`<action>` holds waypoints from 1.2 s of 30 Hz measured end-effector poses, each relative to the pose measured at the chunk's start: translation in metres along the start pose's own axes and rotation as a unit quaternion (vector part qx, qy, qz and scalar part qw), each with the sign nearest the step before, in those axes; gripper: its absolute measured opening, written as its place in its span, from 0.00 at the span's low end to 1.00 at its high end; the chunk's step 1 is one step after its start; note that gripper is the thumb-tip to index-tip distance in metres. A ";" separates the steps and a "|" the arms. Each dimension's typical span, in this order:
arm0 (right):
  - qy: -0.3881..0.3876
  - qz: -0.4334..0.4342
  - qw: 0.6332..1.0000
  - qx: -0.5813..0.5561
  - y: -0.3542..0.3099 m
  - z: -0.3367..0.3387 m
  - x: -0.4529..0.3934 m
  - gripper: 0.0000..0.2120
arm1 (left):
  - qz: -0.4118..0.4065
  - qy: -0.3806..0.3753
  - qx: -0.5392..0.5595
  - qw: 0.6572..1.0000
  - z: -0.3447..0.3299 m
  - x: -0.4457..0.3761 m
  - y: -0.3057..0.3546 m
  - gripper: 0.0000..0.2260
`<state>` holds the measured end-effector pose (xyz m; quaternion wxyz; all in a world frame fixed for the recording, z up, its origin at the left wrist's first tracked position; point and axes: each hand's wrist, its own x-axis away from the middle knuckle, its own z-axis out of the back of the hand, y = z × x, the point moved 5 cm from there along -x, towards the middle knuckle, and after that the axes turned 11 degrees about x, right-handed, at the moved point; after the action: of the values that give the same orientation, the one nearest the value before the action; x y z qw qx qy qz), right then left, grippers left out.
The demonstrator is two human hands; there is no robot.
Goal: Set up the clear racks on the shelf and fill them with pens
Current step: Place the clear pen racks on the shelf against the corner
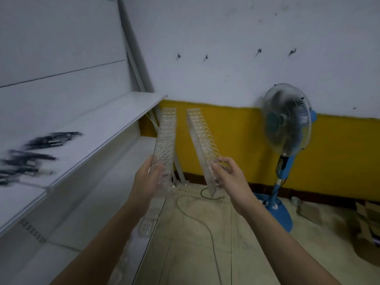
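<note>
Head view: two clear racks are held up right of the white shelf (115,122), long axes pointing away toward the yellow wall. The left rack (166,140) is gripped by the left hand (147,182), the right rack (202,140) by the right hand (230,177), each at its near end. Blurry dark pens (35,153) are scattered on the shelf.

A blue pedestal fan (287,122) stands against the white-and-yellow wall (236,48).

You stand in a bare shop or stockroom: white retail shelving (98,128) fills the frame's left, a blue pedestal fan (287,128) and flattened cardboard (368,223) sit lower right.
</note>
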<state>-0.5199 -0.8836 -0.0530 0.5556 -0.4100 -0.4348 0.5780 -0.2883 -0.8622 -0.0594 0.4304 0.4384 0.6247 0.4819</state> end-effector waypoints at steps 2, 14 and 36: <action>-0.009 0.006 1.000 -0.003 -0.005 0.004 -0.038 0.12 | 0.002 0.000 -0.001 1.000 -0.010 -0.038 -0.001 0.12; -0.090 0.034 0.995 -0.005 -0.008 0.040 -0.282 0.09 | -0.020 0.090 -0.011 0.996 -0.086 -0.244 -0.027 0.11; -0.281 0.073 0.954 0.076 -0.079 -0.149 -0.666 0.07 | -0.065 0.354 0.014 0.933 0.008 -0.553 -0.048 0.11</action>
<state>-0.3242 -1.5418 -0.0255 0.3971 -0.2183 -0.4966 0.7403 -0.1518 -1.3997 -0.0443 0.2055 0.2032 0.7706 0.5680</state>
